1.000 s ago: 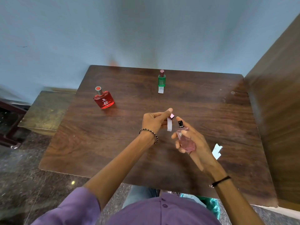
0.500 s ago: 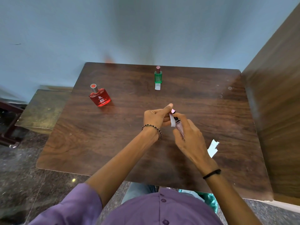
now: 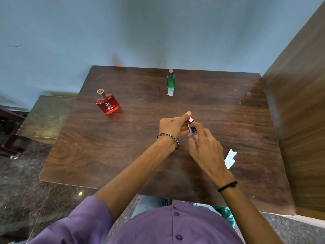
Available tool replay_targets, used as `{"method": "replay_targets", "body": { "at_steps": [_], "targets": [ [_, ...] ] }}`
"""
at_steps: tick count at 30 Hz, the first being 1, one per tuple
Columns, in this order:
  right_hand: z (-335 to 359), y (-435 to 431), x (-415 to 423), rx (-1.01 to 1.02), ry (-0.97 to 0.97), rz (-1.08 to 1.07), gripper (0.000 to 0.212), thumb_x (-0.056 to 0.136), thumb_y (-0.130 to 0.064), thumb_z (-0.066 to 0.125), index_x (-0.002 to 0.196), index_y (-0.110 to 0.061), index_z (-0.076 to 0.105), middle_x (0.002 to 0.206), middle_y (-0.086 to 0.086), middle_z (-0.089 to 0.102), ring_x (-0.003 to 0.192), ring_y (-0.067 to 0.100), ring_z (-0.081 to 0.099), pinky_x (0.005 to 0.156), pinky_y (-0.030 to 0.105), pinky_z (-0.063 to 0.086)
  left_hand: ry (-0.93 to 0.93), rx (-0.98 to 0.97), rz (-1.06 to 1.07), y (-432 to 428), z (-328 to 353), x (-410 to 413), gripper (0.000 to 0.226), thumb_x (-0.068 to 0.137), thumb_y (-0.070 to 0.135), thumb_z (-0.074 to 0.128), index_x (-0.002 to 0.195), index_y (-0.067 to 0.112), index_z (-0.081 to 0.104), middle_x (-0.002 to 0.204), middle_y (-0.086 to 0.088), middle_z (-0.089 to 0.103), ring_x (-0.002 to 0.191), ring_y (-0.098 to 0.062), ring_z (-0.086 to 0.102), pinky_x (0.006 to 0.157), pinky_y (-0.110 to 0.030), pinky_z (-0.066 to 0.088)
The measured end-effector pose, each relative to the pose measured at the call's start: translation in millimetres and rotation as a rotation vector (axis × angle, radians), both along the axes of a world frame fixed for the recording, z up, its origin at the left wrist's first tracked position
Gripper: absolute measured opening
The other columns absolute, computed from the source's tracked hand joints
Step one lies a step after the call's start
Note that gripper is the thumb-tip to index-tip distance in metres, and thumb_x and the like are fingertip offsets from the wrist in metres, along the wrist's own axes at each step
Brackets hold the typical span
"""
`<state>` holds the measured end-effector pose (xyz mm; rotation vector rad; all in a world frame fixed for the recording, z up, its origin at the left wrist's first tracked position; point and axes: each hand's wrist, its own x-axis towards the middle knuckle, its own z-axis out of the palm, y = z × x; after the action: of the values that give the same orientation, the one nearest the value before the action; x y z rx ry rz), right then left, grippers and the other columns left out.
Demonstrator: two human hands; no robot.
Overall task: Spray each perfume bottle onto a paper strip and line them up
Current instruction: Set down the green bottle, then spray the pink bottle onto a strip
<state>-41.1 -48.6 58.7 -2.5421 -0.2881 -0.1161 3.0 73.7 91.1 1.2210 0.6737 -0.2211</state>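
Over the middle of the brown wooden table point(image 3: 123, 155), my right hand point(image 3: 207, 152) grips a small pink perfume bottle point(image 3: 194, 135) with a black nozzle, mostly hidden by the fingers. Close against it, my left hand point(image 3: 173, 126) pinches a pink cap point(image 3: 190, 120) and a white paper strip point(image 3: 189, 128). A red bottle point(image 3: 107, 103) stands at the left. At the far edge stands a green bottle point(image 3: 171, 80) with a paper strip point(image 3: 170, 92) lying in front of it.
Spare white paper strips point(image 3: 230, 158) lie on the table right of my right hand. A wooden panel point(image 3: 299, 103) rises along the table's right side and a blue wall point(image 3: 158, 32) stands behind. A low bench point(image 3: 45, 118) sits at the left.
My right hand turned the pink bottle over and brought it up against the strip in my left hand; the bottle is now mostly covered by my fingers.
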Motion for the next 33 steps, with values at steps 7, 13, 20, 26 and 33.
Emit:
{"method": "replay_targets", "body": {
  "at_steps": [7,13,20,26,33],
  "targets": [
    [4.8,-5.3,-9.1,0.230,0.129,-0.124,0.050,0.093,-0.019,0.060,0.137,-0.018,0.036,0.083,0.002,0.057,0.064,0.020,0.057,0.054,0.031,0.044,-0.042,-0.046,0.004,4.5,-0.6,0.3,0.035,0.082,0.025,0.078,0.094,-0.008,0.073,0.089,-0.019,0.075,0.073,-0.022,0.074,0.061,-0.026,0.060],
    [20.2,-18.1,-14.0,0.538,0.365,-0.312,0.029,0.087,-0.036,0.068,0.106,-0.028,0.047,0.090,0.001,0.070,0.073,0.020,0.065,0.060,0.037,0.052,-0.049,-0.010,-0.057,12.0,-8.1,-2.4,0.035,0.083,0.028,0.076,0.096,-0.005,0.074,0.095,-0.020,0.074,0.084,-0.025,0.073,0.068,-0.029,0.061],
    [30.1,-19.3,-13.6,0.756,0.435,-0.175,0.016,0.097,-0.032,0.062,0.093,-0.017,0.064,0.068,0.011,0.073,0.043,0.013,0.050,0.043,0.024,0.039,-0.079,0.027,-0.167,16.1,-12.1,-9.0,0.036,0.086,0.031,0.073,0.098,-0.002,0.075,0.092,-0.017,0.075,0.081,-0.023,0.073,0.074,-0.031,0.061],
    [27.2,-21.6,-8.0,0.784,0.465,-0.143,0.014,0.096,-0.030,0.064,0.088,-0.019,0.067,0.056,0.004,0.062,0.044,0.006,0.049,0.043,0.015,0.037,-0.121,0.024,-0.291,17.7,-9.2,-11.2,0.036,0.089,0.029,0.070,0.099,-0.006,0.073,0.087,-0.014,0.074,0.078,-0.022,0.072,0.077,-0.032,0.061],
    [24.9,-24.6,-4.9,0.951,0.601,-0.135,0.021,0.100,-0.029,0.057,0.094,-0.010,0.064,0.063,0.012,0.059,0.042,0.008,0.036,0.039,0.017,0.027,-0.158,0.061,-0.409,16.2,-7.7,-6.9,0.033,0.091,0.025,0.068,0.096,-0.006,0.074,0.091,-0.019,0.074,0.083,-0.024,0.072,0.080,-0.033,0.061]
  ]
}}
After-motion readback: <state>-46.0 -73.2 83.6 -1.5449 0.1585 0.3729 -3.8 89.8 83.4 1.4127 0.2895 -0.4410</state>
